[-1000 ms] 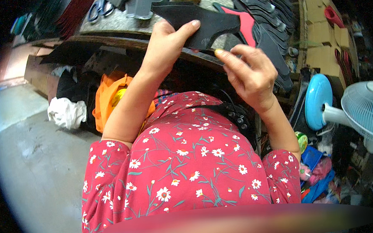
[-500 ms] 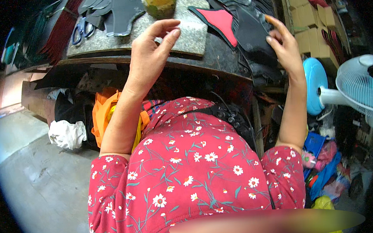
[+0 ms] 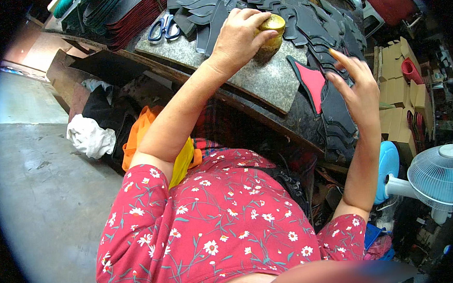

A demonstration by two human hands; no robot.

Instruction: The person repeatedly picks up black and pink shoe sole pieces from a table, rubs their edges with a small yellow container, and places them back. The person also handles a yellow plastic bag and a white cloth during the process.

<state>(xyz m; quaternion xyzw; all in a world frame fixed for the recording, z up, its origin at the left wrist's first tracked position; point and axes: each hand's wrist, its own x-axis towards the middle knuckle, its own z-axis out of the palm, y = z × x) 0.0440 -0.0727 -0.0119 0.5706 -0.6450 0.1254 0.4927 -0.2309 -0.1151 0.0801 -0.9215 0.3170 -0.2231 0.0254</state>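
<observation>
My left hand (image 3: 241,37) is at a yellow jar (image 3: 273,25), its thumb in front and its fingers behind the upper rim. The jar's lower part is dark and smeared, and it stands on a speckled grey stone slab (image 3: 264,82). My right hand (image 3: 359,89) hovers with thumb and fingers apart over a row of overlapping black cut pieces (image 3: 336,111), holding nothing. Just left of it lies a pointed pink piece with a black border (image 3: 314,84).
Blue-handled scissors (image 3: 163,28) lie at the slab's left, beside stacked black pieces (image 3: 203,13). Dark red strips (image 3: 138,20) are bundled farther left. A white and blue fan (image 3: 433,175) stands at the right, below cardboard boxes (image 3: 395,89). Orange cloth (image 3: 142,131) hangs under the table edge.
My left hand has moved from in front of the jar onto it. My right hand has come away from the black piece it was touching, its fingers spreading. The whole view has shifted.
</observation>
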